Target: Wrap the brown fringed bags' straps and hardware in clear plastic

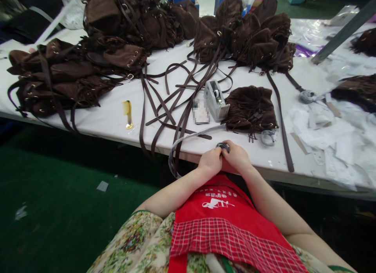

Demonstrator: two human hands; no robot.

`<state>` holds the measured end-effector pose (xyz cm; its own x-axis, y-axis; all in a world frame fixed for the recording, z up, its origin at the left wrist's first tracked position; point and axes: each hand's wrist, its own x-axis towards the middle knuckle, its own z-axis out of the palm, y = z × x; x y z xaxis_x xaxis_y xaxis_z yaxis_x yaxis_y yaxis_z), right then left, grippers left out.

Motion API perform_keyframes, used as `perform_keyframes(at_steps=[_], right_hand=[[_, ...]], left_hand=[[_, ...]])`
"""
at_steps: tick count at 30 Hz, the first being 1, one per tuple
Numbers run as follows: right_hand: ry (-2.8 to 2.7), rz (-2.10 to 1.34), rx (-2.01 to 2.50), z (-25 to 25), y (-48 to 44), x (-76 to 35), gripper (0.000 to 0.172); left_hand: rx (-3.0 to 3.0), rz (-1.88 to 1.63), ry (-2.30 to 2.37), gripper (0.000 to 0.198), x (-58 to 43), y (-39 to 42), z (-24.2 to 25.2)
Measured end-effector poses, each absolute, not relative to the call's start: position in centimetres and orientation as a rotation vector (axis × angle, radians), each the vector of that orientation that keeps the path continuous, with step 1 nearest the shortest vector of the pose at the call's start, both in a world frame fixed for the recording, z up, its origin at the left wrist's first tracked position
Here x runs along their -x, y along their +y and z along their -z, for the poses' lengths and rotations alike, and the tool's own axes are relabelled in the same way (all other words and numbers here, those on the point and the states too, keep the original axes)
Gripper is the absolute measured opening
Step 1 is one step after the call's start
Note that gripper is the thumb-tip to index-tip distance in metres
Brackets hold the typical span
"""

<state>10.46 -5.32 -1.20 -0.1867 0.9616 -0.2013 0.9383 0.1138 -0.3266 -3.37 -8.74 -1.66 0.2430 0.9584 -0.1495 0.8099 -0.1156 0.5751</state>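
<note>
At the table's front edge my left hand [210, 160] and my right hand [236, 154] meet, fingers closed around a small dark bundle in greyish plastic wrap [223, 147]. It looks like a wrapped part of a bag strap; the fingers hide most of it. A strap covered in clear plastic [194, 134] loops leftward and hangs over the edge beside my left wrist. Its far end reaches a dark brown fringed bag [252, 108] lying just beyond my hands. Against that bag stands a grey tape dispenser [216, 100]. Another plastic-wrapped bundle [268, 137] lies at the bag's near right corner.
Brown bags are heaped at the left [67, 75] and at the back [243, 34]. Loose brown straps [176, 104] cross the white table [111, 128], some overhanging its edge. A yellow comb [127, 114] lies left; white paper scraps [337, 128] cover the right. A metal post [346, 32] slants at back right.
</note>
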Motion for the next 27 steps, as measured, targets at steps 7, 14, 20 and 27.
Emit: perform_keyframes(at_steps=[7,14,20,27], right_hand=[[-2.462,-0.622,1.862,0.4,-4.0,-10.8,0.031],[-2.589,-0.574,1.879,-0.4,-3.8,-10.5,0.036],[-2.764,-0.505,1.747,-1.0,-3.0,-11.0,0.036],[-3.177,-0.454,1.298,-2.1,-0.3,-12.2,0.036]], left_hand=[[-1.784,-0.475,1.485,0.055,4.9,-10.5,2.1],[-1.531,-0.451,1.476,0.035,7.0,-13.0,2.7],[-1.869,-0.303,1.493,0.026,8.9,-11.6,1.4],[-2.215,-0.123,1.536,0.042,7.0,-7.8,0.3]])
